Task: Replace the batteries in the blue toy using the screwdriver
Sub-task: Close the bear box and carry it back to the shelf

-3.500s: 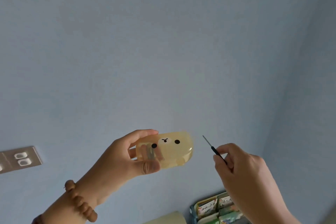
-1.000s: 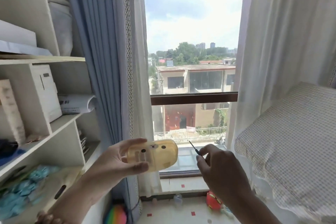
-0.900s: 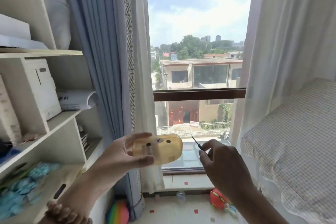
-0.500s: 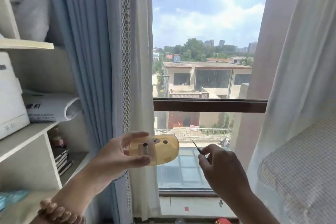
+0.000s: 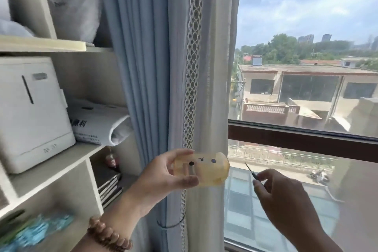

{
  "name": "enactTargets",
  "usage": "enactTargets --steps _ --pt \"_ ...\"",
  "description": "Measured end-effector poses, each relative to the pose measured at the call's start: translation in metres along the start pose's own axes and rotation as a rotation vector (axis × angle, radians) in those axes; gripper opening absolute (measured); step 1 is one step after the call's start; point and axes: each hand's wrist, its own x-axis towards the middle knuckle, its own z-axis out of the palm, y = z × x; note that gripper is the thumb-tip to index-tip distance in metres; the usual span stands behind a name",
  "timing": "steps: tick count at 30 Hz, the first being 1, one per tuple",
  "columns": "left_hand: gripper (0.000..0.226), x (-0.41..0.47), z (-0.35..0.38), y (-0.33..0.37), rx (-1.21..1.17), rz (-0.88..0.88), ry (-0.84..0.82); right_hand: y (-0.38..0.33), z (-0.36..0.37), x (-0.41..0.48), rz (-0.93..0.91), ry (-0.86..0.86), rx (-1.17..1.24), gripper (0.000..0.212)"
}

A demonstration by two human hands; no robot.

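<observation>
My left hand [image 5: 161,178] grips a translucent yellowish oblong toy [image 5: 206,170] with two black dot eyes and a small mouth, held up in the air, thumb under it and fingers over its left end. My right hand [image 5: 284,196] pinches a thin dark screwdriver [image 5: 251,170], whose tip points up and left, a short way right of the toy and apart from it. No blue toy and no batteries are visible.
White shelves [image 5: 61,159] on the left hold a white box [image 5: 32,112], rolled paper [image 5: 98,127] and books. A blue and cream curtain [image 5: 163,67] hangs behind the toy. A window [image 5: 306,135] with a brown bar fills the right side.
The view has swung left, from the window and bed toward the shelves and curtain. Both hands keep the same hold, the toy and screwdriver staying a short way apart.
</observation>
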Motion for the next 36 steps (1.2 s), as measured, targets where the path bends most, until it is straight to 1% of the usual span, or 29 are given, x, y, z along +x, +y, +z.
enactTargets --steps 2,5,9,11,15,18,20,25,28,32,33,36 --pt "0.082 0.015 -0.013 -0.006 0.032 0.001 0.083 -0.009 0.021 0.031 -0.053 -0.059 0.025 0.008" --pt "0.086 0.031 -0.031 -0.010 0.066 -0.004 0.216 -0.025 0.051 0.080 -0.150 -0.131 0.076 0.009" --pt "0.080 0.038 -0.061 -0.014 0.133 -0.031 0.471 -0.063 0.081 0.131 -0.328 -0.264 0.141 0.007" --pt "0.077 0.031 -0.075 -0.019 0.154 -0.065 0.612 -0.087 0.096 0.147 -0.453 -0.324 0.170 0.011" --pt "0.064 0.000 -0.103 -0.022 0.146 -0.168 0.828 -0.142 0.128 0.153 -0.653 -0.427 0.201 0.016" --pt "0.064 -0.024 -0.129 -0.024 0.184 -0.234 0.966 -0.182 0.158 0.146 -0.783 -0.488 0.240 0.021" --pt "0.065 -0.038 -0.147 -0.029 0.209 -0.259 1.038 -0.206 0.179 0.143 -0.823 -0.506 0.249 0.021" --pt "0.060 -0.051 -0.183 -0.044 0.285 -0.310 1.143 -0.258 0.227 0.139 -0.891 -0.610 0.288 0.022" --pt "0.062 -0.047 -0.199 -0.056 0.328 -0.300 1.176 -0.280 0.249 0.138 -0.926 -0.611 0.290 0.022" --pt "0.049 -0.033 -0.211 -0.064 0.377 -0.326 1.175 -0.307 0.277 0.138 -0.951 -0.621 0.306 0.024" --pt "0.049 -0.029 -0.215 -0.065 0.394 -0.343 1.171 -0.315 0.285 0.138 -0.962 -0.621 0.308 0.025" --pt "0.067 -0.022 -0.229 -0.073 0.399 -0.403 1.223 -0.334 0.307 0.141 -1.004 -0.590 0.298 0.025"
